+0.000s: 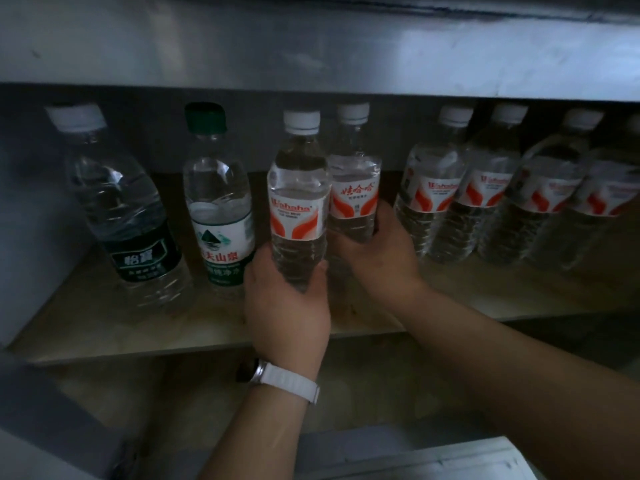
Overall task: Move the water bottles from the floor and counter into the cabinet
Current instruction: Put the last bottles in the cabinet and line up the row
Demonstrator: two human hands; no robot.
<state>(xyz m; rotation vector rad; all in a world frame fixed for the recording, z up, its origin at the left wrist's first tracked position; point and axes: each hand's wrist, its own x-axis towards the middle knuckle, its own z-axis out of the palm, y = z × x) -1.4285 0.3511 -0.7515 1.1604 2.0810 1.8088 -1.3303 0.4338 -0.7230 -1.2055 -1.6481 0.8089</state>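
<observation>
Item 1. Watch strap (pixel 287 379), white, on my left wrist, nearest the camera.

Item 2. My left hand (pixel 287 306): fingers and thumb curled round the lower body of the left bottle (pixel 298 202). White cap, red-and-white label, upright. My palm hides its base, so I cannot tell whether it rests on the shelf (pixel 138 327) or hangs just above it.

Item 3. My right hand (pixel 381 251): wrapped round the lower half of the right bottle (pixel 353 188), from its right side. Same make, upright, a little further in, touching the left bottle. Its base is also hidden.

Item 4. Shelf: pale board inside the cabinet, dimly lit. Both held bottles are over its middle.

Item 5. Green-cap bottle (pixel 218 202), standing just left of my left hand.

Item 6. Dark-label bottle (pixel 128 216), further left, near the cabinet wall.

Item 7. Row of four (pixel 485 192), same make as the held pair, packed shoulder to shoulder on the right.

Item 8. Steel front (pixel 311 46) overhead, its lower edge just above the caps.

Step in hand, as I judge it: setting this pair into the gap between the green-cap bottle and the row of four.

Next move calls for: settling both bases flat and level with the line, keeping the caps under the steel edge, then loosening each grip without knocking the neighbours.
</observation>
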